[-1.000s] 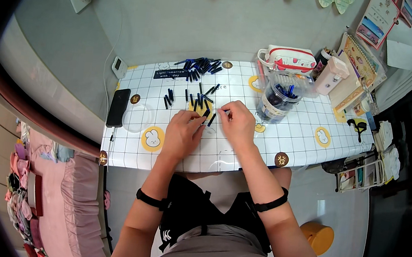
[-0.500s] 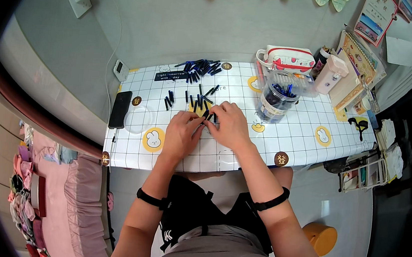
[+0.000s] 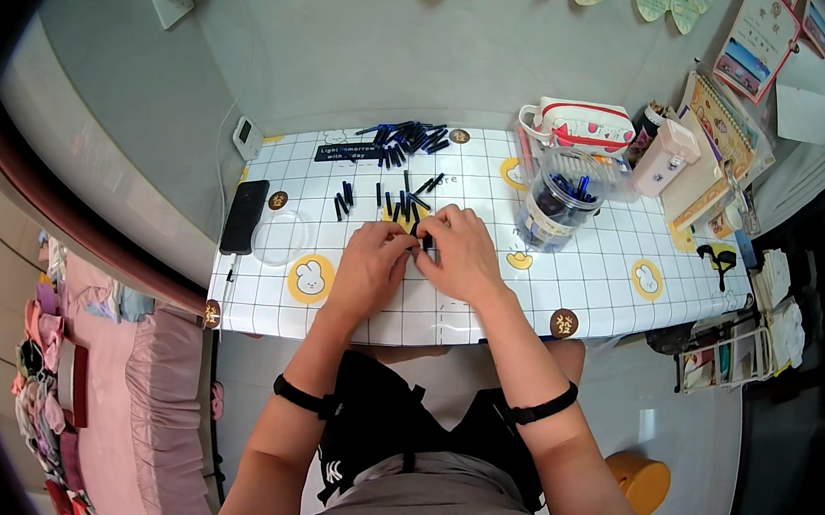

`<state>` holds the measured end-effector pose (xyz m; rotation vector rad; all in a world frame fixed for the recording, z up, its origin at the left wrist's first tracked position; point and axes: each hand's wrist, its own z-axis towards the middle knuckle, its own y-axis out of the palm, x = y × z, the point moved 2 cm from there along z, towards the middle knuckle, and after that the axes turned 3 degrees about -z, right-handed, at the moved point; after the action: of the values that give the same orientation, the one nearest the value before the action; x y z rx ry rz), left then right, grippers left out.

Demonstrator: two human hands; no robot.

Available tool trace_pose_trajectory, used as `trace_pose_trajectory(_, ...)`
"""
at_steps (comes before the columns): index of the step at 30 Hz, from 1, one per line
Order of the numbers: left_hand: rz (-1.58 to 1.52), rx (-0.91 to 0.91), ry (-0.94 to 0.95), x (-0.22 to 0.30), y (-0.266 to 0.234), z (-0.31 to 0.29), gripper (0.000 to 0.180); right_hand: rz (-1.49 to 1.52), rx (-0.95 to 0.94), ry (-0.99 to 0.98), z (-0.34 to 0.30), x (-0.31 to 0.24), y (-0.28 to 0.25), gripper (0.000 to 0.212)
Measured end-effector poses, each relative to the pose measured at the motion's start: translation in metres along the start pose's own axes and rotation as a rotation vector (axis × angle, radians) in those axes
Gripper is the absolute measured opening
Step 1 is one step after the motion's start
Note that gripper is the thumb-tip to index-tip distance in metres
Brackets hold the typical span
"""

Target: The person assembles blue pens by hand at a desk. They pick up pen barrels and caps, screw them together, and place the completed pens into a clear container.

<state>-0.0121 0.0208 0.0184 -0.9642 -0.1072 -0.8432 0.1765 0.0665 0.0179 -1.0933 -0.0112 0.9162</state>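
My left hand (image 3: 371, 269) and my right hand (image 3: 461, 255) meet above the table, fingertips pinched together. Between them shows a short dark tube (image 3: 427, 242), which looks like an ink cartridge, at my right fingers. What my left fingertips pinch is mostly hidden. Just beyond my hands several more dark blue ink cartridges (image 3: 407, 205) lie in a loose group, with a few (image 3: 343, 198) off to the left. A larger pile of cartridges (image 3: 408, 139) rests near the wall. To the right stands an uncapped clear plastic jar (image 3: 549, 217) with more cartridges inside.
A round clear lid (image 3: 280, 238) and a black phone (image 3: 245, 217) lie at the left. Behind the jar are a white pencil case (image 3: 587, 127), a pink box (image 3: 668, 158) and upright notebooks (image 3: 716, 129). Black scissors (image 3: 719, 264) lie near the right edge.
The view has shifted slightly. My fingers have moved a little closer together around the small piece; the loose cartridges and jar stay where they were.
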Motion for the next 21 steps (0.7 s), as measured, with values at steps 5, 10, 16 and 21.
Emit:
trace_pose_trajectory(5,0.013,0.008,-0.007,0.003,-0.001,0.002,0.020,-0.002,-0.010,-0.009,-0.001,0.002,0.001,0.018)
trace_pose_trajectory(10,0.089,0.027,-0.038,-0.003,0.001,0.002,0.012,-0.001,0.028,0.033,0.000,0.010,0.008,0.017)
trace_pose_trajectory(16,0.102,-0.009,-0.090,-0.013,-0.012,0.001,0.009,0.065,0.007,0.091,0.001,0.010,0.008,0.021)
trace_pose_trajectory(21,0.129,-0.119,-0.164,-0.007,-0.023,0.005,0.011,0.059,-0.060,0.122,-0.001,0.018,0.006,0.028)
